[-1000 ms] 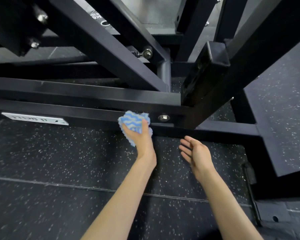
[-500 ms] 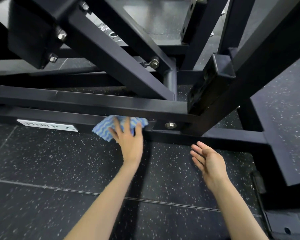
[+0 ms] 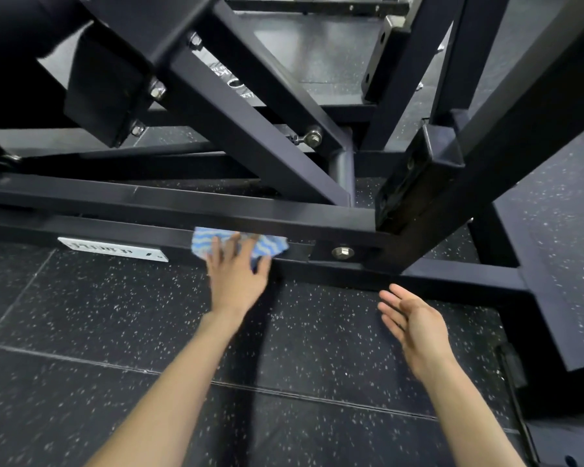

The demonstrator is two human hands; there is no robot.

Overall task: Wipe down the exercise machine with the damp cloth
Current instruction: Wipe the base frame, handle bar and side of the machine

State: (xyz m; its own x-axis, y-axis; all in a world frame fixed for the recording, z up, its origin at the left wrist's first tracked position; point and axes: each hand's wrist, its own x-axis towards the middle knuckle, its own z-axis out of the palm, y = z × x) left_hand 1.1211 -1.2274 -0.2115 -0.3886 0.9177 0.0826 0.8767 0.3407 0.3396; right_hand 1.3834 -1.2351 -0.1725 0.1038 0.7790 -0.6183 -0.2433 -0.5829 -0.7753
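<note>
left hand (image 3: pixel 238 281): fingers flat, pressing cloth (image 3: pixel 267 246) against machine (image 3: pixel 122 230) rail; grip none | right hand (image 3: pixel 415 326): open, empty, above floor (image 3: pixel 81 315)

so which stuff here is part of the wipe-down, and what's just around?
In the job: cloth, left hand pressing it flat, frame bar being wiped.
Just around: right hand idle, nameplate, bolt, rubber floor.

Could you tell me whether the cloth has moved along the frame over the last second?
Yes. The cloth has slid left along the bar, away from the bolt and towards the white label, under the left hand.
</note>
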